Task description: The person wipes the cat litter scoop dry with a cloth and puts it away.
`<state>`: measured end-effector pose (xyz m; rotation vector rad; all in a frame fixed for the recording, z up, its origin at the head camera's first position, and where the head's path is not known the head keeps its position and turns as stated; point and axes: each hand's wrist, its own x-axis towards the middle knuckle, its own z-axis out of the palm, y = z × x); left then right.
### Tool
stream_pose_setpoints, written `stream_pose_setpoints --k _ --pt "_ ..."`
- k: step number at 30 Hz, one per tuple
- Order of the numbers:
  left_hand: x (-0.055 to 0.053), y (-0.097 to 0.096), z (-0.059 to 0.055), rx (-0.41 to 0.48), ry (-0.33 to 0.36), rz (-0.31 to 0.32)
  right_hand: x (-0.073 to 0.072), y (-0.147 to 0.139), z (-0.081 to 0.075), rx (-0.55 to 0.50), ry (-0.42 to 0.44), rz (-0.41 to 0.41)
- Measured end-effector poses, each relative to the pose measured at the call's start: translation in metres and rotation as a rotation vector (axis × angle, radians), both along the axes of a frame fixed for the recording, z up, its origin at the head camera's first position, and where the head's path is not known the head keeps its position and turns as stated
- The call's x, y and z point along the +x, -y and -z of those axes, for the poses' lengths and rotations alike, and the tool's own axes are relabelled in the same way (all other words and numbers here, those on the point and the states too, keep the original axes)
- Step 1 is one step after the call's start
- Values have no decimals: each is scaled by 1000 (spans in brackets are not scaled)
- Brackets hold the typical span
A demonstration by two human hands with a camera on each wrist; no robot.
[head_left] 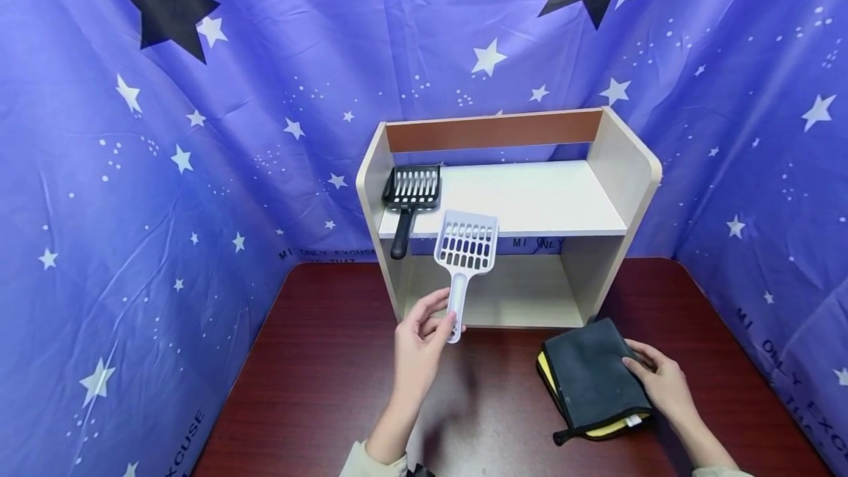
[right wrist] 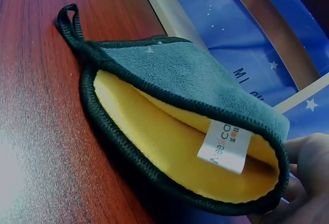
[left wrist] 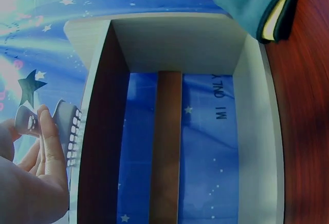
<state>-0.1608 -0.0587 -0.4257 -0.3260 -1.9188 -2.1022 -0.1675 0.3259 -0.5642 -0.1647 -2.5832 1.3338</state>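
Note:
My left hand [head_left: 419, 352] holds a pale grey slotted litter scoop [head_left: 458, 287] by its handle, thumb on the front, with the slotted head up and overlapping the shelf's front edge in the head view. In the left wrist view the scoop [left wrist: 62, 121] shows partly behind the fingers. At the right, my right hand [head_left: 665, 383] pinches the side edge of a folded cleaning cloth [head_left: 592, 370], dark grey outside and yellow inside. The right wrist view shows the cloth [right wrist: 169, 72] gaping at its fold, with a white label [right wrist: 225, 147] and a corner loop.
A two-level wooden shelf unit [head_left: 636, 168] stands at the back of the dark red table [head_left: 311, 389]. On its upper board lies a black slotted scoop [head_left: 402, 230], handle sticking out over the front edge. Blue star-patterned curtains [head_left: 265, 131] enclose the table.

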Motion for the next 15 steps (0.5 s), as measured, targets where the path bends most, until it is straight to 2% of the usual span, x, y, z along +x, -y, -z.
stream_pose_setpoints --k 6,15 --pt "-6 -3 -5 63 25 39 0 -3 3 91 0 43" --pt "-19 -10 -18 142 72 92 5 -3 2 128 -1 64"
